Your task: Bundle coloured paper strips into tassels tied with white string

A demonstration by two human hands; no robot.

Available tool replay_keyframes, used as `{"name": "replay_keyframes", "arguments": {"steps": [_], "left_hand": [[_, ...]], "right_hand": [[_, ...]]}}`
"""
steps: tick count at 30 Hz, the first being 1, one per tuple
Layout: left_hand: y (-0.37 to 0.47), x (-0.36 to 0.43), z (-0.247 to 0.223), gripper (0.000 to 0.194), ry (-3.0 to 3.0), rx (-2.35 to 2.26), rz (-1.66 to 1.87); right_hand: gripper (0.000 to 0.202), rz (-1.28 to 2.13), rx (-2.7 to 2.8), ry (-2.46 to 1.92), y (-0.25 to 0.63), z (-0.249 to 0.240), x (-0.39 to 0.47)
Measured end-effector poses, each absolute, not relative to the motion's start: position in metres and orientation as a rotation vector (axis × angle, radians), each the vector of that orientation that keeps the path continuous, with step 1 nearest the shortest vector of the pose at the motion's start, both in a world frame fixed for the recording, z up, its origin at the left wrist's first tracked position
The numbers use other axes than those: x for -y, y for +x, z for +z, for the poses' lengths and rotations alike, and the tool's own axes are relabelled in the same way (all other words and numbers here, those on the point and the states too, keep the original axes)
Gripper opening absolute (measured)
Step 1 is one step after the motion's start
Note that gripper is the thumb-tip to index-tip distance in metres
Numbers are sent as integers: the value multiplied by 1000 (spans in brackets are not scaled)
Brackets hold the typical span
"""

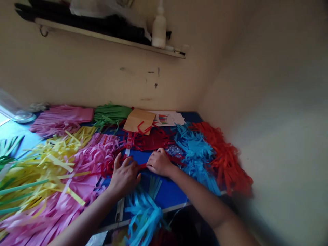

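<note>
My left hand (125,174) rests with fingers spread over red fringed paper (109,167). To its right my right hand (160,162) has its fingers closed on a twisted red paper strip (142,166), which runs between the two hands. Its far end passes under my left hand; the fingertips there are partly hidden. Beyond the hands lies a bunch of dark red fringe (153,139). Clear thread (174,150) lies in loose loops behind my right hand. Blue fringe (145,213) hangs over the table's front edge, nearest my body.
Pink fringe (98,150) and yellow fringe (58,153) cover the left of the blue table (174,194). Blue fringe (196,147) and orange-red fringe (228,160) lie at right, by the wall. Green fringe (112,114) and brown card (139,121) lie behind. Above is a shelf (107,37).
</note>
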State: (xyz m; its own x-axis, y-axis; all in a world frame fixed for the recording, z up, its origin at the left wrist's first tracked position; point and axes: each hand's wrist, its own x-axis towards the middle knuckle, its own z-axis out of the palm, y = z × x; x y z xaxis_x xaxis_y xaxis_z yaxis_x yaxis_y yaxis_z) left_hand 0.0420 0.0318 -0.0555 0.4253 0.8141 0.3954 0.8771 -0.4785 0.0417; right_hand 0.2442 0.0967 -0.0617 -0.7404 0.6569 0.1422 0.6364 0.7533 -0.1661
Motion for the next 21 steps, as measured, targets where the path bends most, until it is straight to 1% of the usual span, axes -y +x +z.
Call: {"name": "replay_keyframes", "arguments": {"steps": [5, 8, 10, 13, 16, 21], "left_hand": [[43, -38, -62, 11, -2463, 1503, -612], [39, -38, -67, 17, -2462, 1488, -639], [33, -34, -70, 21, -2476, 1478, -652], [21, -28, -76, 25, -2520, 1479, -674], [10, -28, -84, 23, -2535, 1539, -716], [9, -31, -84, 29, -2498, 1660, -764]], "right_hand": [[11, 140, 2700, -1112, 238, -56, -94], [21, 53, 2722, -1013, 237, -56, -86], [18, 7, 2749, -938, 243, -60, -83], [17, 99, 2695, -944, 259, -70, -84], [12, 213, 2599, -1040, 273, -79, -88], [11, 316, 2539, -1188, 278, -78, -93]]}}
